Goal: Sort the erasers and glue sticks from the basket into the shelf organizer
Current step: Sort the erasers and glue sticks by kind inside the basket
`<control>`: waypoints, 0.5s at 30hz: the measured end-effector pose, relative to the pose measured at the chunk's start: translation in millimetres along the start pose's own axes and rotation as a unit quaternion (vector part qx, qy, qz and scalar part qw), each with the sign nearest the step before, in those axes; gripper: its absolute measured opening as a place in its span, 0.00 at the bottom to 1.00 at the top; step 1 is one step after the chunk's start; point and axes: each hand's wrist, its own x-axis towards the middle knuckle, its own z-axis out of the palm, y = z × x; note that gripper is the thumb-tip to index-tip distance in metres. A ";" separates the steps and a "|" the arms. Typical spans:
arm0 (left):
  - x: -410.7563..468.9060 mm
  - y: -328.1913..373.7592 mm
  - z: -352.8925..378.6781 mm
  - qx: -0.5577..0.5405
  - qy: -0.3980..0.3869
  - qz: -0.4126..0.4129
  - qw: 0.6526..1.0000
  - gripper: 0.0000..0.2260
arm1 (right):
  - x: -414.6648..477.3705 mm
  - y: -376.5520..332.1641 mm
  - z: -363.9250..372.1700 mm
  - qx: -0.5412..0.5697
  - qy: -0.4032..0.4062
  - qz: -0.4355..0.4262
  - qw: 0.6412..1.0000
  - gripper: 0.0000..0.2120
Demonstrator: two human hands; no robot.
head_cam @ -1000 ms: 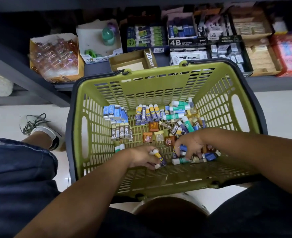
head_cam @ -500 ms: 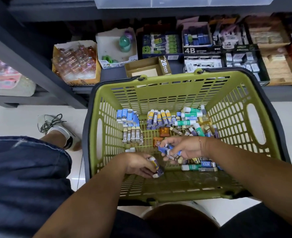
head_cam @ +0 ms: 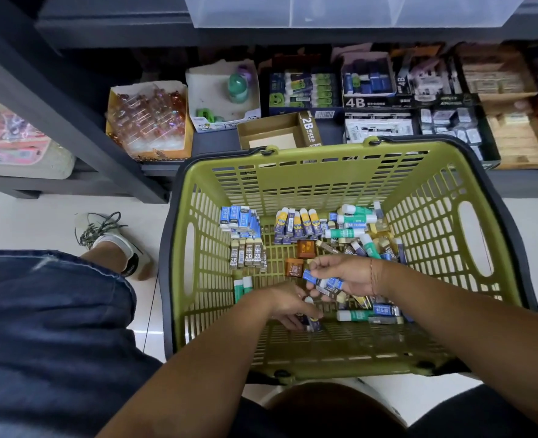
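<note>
Blue erasers: right hand. Left hand: glue, perhaps.

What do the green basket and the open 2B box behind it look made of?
Basket: moulded plastic, olive green with a slight sheen; the slotted walls and cut-out handle holes point to that. 2B box: probably thin cardboard, matte brown inside and printed outside, with flat folded walls.

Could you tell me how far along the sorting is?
Early. Done: in the basket, blue erasers, 2B erasers and glue sticks lie in rows. In hand: the right hand holds erasers, the left hand grips a glue stick. Left: a loose pile to sort, and the 2B box looks empty.
</note>
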 end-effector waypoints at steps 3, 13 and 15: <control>2.9 0.0 1.3 -0.020 0.019 -0.015 1.000 0.20 | 0.7 -14.0 8.4 0.034 0.006 -0.027 0.999 0.02; 2.5 -5.7 -9.4 -0.030 0.001 -0.032 0.999 0.29 | 48.7 -83.0 94.7 0.214 0.087 -0.098 0.968 0.07; 3.6 -7.7 -11.8 -0.031 -0.001 -0.038 0.999 0.30 | 62.1 -91.6 108.0 0.256 0.100 -0.082 0.958 0.10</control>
